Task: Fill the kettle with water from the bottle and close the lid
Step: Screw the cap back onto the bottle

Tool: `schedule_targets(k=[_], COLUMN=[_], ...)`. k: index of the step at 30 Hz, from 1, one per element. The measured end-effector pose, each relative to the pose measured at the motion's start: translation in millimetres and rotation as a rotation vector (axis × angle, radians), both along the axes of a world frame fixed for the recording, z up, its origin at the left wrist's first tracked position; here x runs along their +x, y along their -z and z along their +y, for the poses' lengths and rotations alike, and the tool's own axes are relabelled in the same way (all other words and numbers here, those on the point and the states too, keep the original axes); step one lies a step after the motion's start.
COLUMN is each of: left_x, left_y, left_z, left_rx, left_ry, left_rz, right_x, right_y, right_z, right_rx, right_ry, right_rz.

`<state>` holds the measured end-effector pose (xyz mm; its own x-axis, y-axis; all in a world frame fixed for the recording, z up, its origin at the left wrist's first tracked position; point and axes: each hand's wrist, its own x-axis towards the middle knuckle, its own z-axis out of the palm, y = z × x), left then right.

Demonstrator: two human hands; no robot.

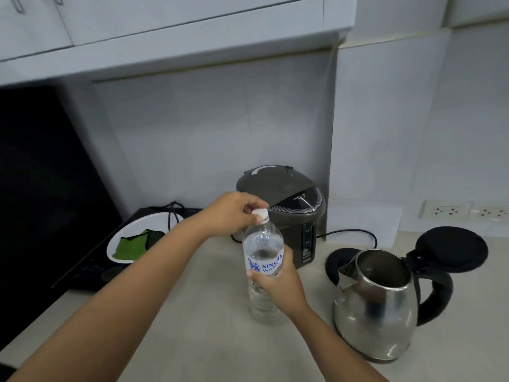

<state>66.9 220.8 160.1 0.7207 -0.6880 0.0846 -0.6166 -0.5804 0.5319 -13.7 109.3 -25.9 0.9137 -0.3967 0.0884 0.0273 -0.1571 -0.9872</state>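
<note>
On the counter (192, 312), near its middle, stands a clear bottle (263, 268) of water. The right hand (278, 285) is wrapped around its body and the left hand (234, 213) pinches its white cap (260, 215). Just right, the steel kettle (377, 304) sits empty, lid (451, 249) flipped open. Behind the bottle is a grey water boiler (286, 202); toward the left edge, a plate (137, 230) holds green cloth (132, 245).

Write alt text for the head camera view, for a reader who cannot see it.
A person's right hand grips an upright water bottle on a counter while the left hand pinches its white cap. To the right stands a steel kettle with its lid flipped open; a grey hot-water dispenser sits behind.
</note>
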Motion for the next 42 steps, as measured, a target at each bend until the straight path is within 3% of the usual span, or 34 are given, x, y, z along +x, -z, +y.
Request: schedule_targets(k=[5,12,15,18,21,33,37,42], left_x=[6,4,2,4,6,7,1,0], left_y=[-15,-18,-14,-7,-3,1,-2,16], left_z=[-5,-9,-15,-14,-6,6,5,-3], left_rx=[0.117,0.141,0.064,-0.016,0.048,0.168,0.146,0.045], left_ry=[0.070,0.130,0.100,-0.006,-0.110,0.143,0.107,-0.060], left_rz=[0.075,0.152,0.160,0.023,-0.119,-0.114,-0.101,-0.285], right_x=[0,-5,-5,-6,-6,-2,-1,-1], right_y=[-2,-8,-9,-9,-10,-7,-9,-8], right_z=[-2,-3,-4,-4,-3,-4,-3,-4], right_rx=[-0.069,-0.121,-0.123,-0.122,-0.118,-0.112,-0.119,-0.114], right_ry=[0.006,-0.009,-0.012,-0.023,-0.024,-0.041,-0.044,-0.041], right_rz=[0.041,0.073,0.069,0.064,0.064,0.054,0.051,0.040])
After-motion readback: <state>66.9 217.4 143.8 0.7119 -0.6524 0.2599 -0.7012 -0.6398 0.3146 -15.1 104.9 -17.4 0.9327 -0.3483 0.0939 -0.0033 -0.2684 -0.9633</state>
